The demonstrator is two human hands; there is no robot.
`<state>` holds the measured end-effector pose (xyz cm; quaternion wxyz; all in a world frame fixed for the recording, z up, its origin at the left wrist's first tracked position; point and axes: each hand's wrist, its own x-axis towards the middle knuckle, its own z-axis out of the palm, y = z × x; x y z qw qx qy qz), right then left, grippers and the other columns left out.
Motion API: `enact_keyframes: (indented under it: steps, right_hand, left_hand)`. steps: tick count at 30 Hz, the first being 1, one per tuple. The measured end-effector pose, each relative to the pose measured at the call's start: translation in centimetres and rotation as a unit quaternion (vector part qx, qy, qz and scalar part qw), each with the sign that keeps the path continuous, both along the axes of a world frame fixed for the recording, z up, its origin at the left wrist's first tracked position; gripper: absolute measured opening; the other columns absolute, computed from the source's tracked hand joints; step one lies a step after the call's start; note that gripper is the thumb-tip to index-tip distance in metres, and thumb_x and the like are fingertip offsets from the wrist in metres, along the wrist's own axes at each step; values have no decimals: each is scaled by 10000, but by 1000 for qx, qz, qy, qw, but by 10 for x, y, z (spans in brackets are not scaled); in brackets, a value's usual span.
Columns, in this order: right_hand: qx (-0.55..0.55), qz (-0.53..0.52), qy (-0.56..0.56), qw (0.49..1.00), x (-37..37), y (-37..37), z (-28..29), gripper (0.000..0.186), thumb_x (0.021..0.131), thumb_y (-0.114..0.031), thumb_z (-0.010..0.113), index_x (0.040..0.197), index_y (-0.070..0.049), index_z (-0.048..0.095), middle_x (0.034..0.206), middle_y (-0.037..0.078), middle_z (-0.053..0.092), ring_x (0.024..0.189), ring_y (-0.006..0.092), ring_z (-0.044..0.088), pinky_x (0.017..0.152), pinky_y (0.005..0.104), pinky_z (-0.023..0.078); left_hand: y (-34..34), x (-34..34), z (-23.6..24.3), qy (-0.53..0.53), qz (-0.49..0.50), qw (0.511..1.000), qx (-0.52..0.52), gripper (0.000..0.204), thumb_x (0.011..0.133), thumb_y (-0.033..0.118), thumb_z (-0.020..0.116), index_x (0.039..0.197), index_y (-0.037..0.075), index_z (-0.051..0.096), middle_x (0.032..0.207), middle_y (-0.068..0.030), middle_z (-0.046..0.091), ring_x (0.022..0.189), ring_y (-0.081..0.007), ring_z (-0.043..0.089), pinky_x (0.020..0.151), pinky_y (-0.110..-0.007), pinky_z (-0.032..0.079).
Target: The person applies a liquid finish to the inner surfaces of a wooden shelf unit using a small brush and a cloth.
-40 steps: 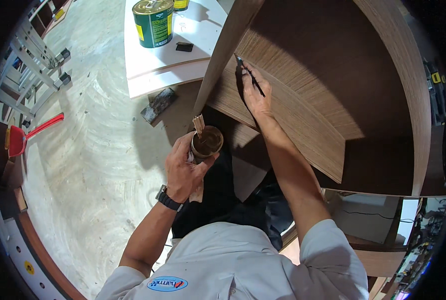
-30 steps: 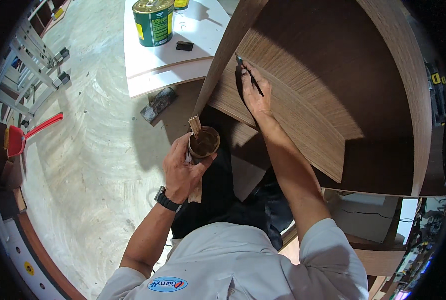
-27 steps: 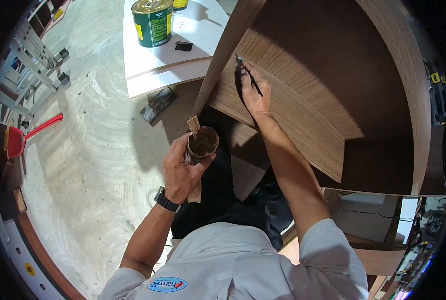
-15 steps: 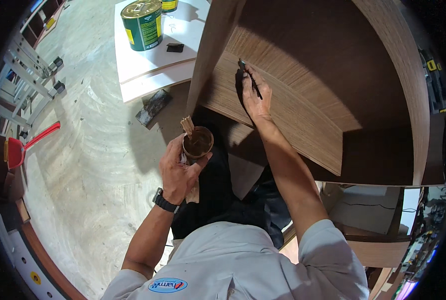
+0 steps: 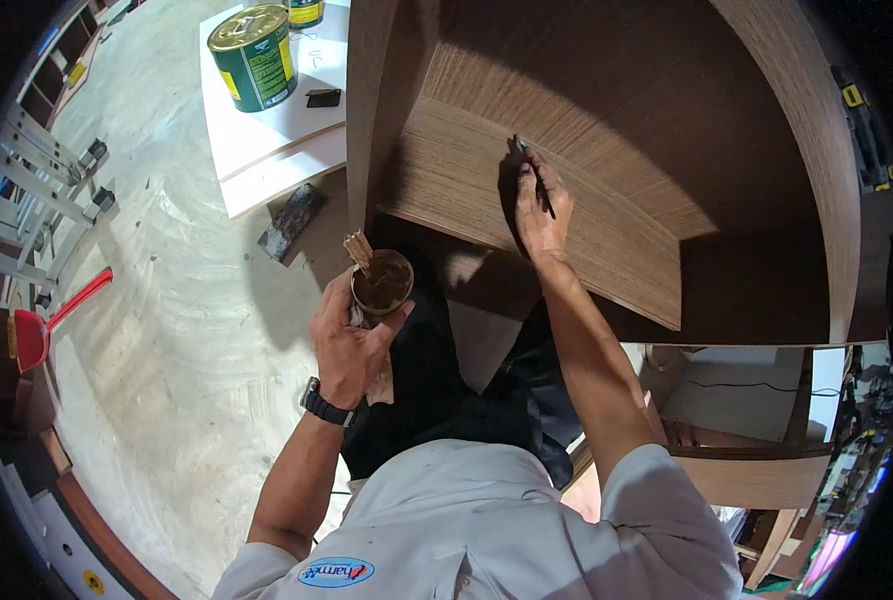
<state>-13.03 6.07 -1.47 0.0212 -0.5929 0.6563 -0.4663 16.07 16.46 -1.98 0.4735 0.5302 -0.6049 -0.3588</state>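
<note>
My left hand [image 5: 352, 345] is wrapped round a small round cup [image 5: 409, 285] of dark brown liquid, held above my lap. Several thin wooden sticks [image 5: 358, 250] poke up out of the cup's left side. With bent fingers, my right hand [image 5: 544, 210] grips a slim dark paintbrush [image 5: 547, 195], its tip pointing up and away. The tip is over the wood-grain shelf board [image 5: 457, 165], close to where it meets the back panel [image 5: 587, 110]. Whether the bristles touch the wood I cannot tell. Shadow from my hand falls on the board just left of it.
A green and yellow tin [image 5: 257, 60] and a small black piece [image 5: 323, 98] stand on a white board [image 5: 267, 160] at the far left. Below it lies a stained block [image 5: 292, 222]. A red dustpan [image 5: 33, 338] and a ladder [image 5: 37, 185] are further left. Cabinet sides [image 5: 372, 110] flank the shelf.
My right hand has moved with the brush to the right along the shelf board. The left hand still holds the cup. The whole view has shifted slightly.
</note>
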Motion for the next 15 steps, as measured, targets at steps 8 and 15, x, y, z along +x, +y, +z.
enact_keyframes:
  steps: [8,15]
  right_hand:
    - [-25,24,-5,999,12,-1,1,362,997,-200,546,1273,11,652,1118,268,686,1043,398,683,930,420,519]
    - [-44,83,-25,995,67,-42,3,346,977,-144,552,1270,14,648,1140,273,673,1044,406,680,915,419,528]
  left_hand:
    - [-1,0,-5,-8,-10,1000,-4,555,737,184,894,1211,28,651,1136,-129,704,1016,-274,706,885,-361,557]
    - [0,0,0,-7,-9,1000,-11,485,751,150,893,1164,32,668,1072,-89,726,977,-212,703,867,-335,551]
